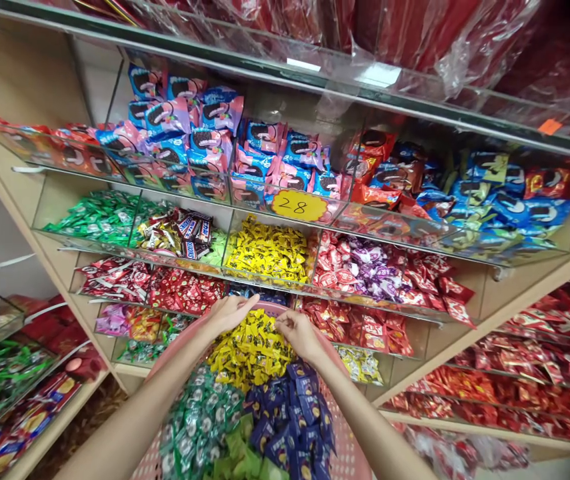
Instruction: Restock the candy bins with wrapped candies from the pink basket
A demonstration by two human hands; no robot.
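Note:
A pink plastic basket (347, 427) with a perforated wall is in front of me, below the shelves. Inside it lie yellow-wrapped candies (252, 350) at the far side, green-and-clear wrapped candies (197, 413) at the left, dark blue packets (299, 420) at the right and light green packets (242, 453) nearest me. My left hand (232, 315) is at the basket's far left rim, its visible fingers stretched out beside the yellow candies. Over the right edge of those candies, my right hand (299, 333) has its fingers curled together; whatever they hold is hidden.
Behind the basket, a shelf bin of yellow candies (267, 253) sits between bins of other sweets. Above hangs a yellow price tag (299, 205) on a clear shelf front. A glass shelf edge (265, 70) crosses higher up. Red packets (529, 353) fill shelves at the right.

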